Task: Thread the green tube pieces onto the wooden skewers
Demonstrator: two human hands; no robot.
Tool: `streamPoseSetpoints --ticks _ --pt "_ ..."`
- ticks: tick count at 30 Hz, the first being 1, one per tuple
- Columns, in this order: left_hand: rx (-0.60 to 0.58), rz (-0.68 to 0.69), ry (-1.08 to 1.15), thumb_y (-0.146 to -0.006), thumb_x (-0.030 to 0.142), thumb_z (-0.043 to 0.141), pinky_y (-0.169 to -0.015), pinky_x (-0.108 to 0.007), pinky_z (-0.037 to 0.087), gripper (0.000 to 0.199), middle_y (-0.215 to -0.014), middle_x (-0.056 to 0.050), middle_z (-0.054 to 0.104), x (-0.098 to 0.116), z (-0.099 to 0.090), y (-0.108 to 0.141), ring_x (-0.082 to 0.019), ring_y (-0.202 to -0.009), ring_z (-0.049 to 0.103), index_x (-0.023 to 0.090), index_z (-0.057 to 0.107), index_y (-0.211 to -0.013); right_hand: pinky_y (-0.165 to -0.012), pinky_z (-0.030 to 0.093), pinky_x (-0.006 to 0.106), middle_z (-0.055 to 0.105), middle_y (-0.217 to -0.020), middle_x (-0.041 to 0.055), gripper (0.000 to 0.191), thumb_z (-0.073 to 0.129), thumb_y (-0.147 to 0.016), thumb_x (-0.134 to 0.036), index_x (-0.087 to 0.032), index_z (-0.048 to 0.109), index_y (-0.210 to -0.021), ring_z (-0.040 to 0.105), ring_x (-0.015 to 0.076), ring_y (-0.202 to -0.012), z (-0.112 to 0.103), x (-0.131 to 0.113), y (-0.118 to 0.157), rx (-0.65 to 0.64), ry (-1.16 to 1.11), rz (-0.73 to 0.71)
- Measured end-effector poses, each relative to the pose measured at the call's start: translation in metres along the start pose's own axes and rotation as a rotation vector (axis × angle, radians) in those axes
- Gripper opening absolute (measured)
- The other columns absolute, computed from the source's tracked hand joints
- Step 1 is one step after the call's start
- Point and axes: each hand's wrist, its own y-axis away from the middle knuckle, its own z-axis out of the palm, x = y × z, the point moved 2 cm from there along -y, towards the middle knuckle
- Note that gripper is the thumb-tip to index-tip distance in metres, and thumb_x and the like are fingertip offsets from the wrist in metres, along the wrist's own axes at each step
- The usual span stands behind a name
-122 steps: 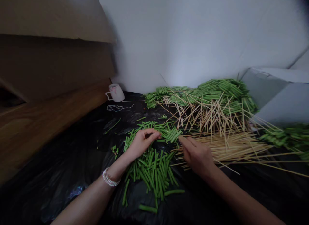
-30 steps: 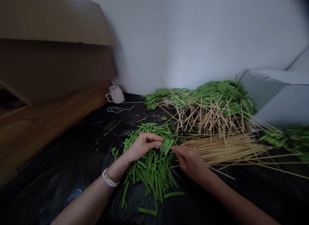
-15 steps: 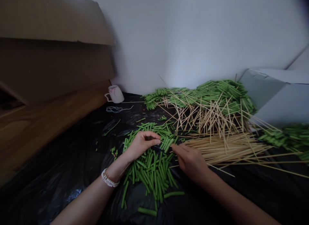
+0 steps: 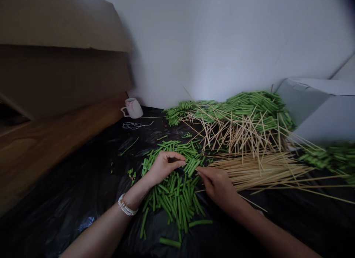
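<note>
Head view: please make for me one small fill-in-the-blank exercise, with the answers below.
The beaded bracelet is on the ____ wrist.
The plastic sheet under the cut green stems is coloured ____.
The flat bundle of thin wooden sticks lies nearer to the ____ hand.
The number of mugs in view is ____.

Missing words: left; black; right; one.

On my feed I count one row of cut green pieces, slim and matte, set side by side and slanting above the near heap. Item two, loose green pieces: short, straight to slightly curved, heaped at many angles on black plastic sheeting. Item three, thin wooden sticks: pale tan, bare along their visible lengths, lying in a roughly parallel bundle to the right.
</note>
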Motion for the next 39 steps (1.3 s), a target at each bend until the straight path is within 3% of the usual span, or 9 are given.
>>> streamPoseSetpoints --ticks 5,7,14,21,27,33,39 --pt "-0.003 0.005 0.004 -0.066 0.027 0.079 -0.072 -0.027 0.052 0.017 -0.077 -0.004 0.074 -0.002 0.002 0.0 -0.016 -0.071 0.066 0.014 0.074 -0.077 -0.057 0.041 0.025 0.067 -0.076 0.0048 0.043 0.039 -0.081 -0.001 -0.012 0.062 -0.115 0.059 0.0145 -0.061 0.001 0.0 0.006 0.065 0.407 -0.182" --pt "-0.003 -0.001 0.018 -0.066 0.026 0.079 -0.071 -0.026 0.052 0.017 -0.077 -0.004 0.074 -0.002 0.003 0.0 -0.016 -0.07 0.066 0.014 0.075 -0.077 -0.056 0.041 0.026 0.067 -0.079 0.0056 0.044 0.039 -0.08 0.0 -0.01 0.061 -0.117 0.058 0.0149 -0.059 0.0 0.0 0.007 0.086 0.464 -0.233" --pt "0.001 0.0 -0.001 -0.067 0.024 0.078 -0.071 -0.026 0.052 0.015 -0.076 -0.004 0.074 0.0 0.003 0.001 -0.016 -0.07 0.066 0.014 0.075 -0.077 -0.065 0.045 0.024 0.068 -0.08 0.004 0.032 0.04 -0.088 -0.01 -0.017 0.063 -0.109 0.063 0.016 -0.072 0.001 0.0 0.004 -0.015 0.198 -0.006" --pt "-0.026 0.031 -0.006 -0.069 0.024 0.077 -0.072 -0.026 0.051 0.013 -0.077 -0.003 0.074 -0.002 0.005 0.0 -0.015 -0.072 0.065 0.015 0.075 -0.078 -0.069 0.046 0.023 0.071 -0.084 0.0016 0.023 0.043 -0.091 -0.014 -0.021 0.065 -0.09 0.065 0.0143 -0.075 0.0 -0.001 -0.001 0.032 -0.099 0.031" --pt "-0.064 0.02 0.059 -0.07 0.026 0.077 -0.072 -0.024 0.049 0.017 -0.078 -0.003 0.072 0.007 0.005 0.002 -0.013 -0.072 0.063 0.014 0.073 -0.081 -0.073 0.048 0.027 0.071 -0.09 0.0066 0.027 0.042 -0.091 -0.012 -0.018 0.064 -0.105 0.066 0.0176 -0.08 -0.001 0.0 0.0 0.036 0.081 0.0" --pt "-0.087 -0.041 0.128 -0.068 0.028 0.079 -0.073 -0.026 0.05 0.021 -0.08 -0.003 0.073 0.006 0.007 0.003 -0.014 -0.072 0.064 0.014 0.073 -0.083 -0.066 0.048 0.026 0.068 -0.081 0.0053 0.031 0.039 -0.091 -0.013 -0.017 0.063 -0.111 0.064 0.0169 -0.073 -0.003 -0.002 0.001 0.042 0.187 -0.049" --pt "0.023 -0.022 0.148 -0.065 0.028 0.081 -0.068 -0.023 0.049 0.02 -0.072 -0.001 0.071 0.01 0.0 0.001 -0.011 -0.066 0.062 0.014 0.073 -0.078 -0.064 0.049 0.025 0.067 -0.081 0.0052 0.033 0.039 -0.092 -0.013 -0.014 0.06 -0.118 0.064 0.016 -0.073 -0.007 0.002 0.0 0.072 0.224 -0.101"
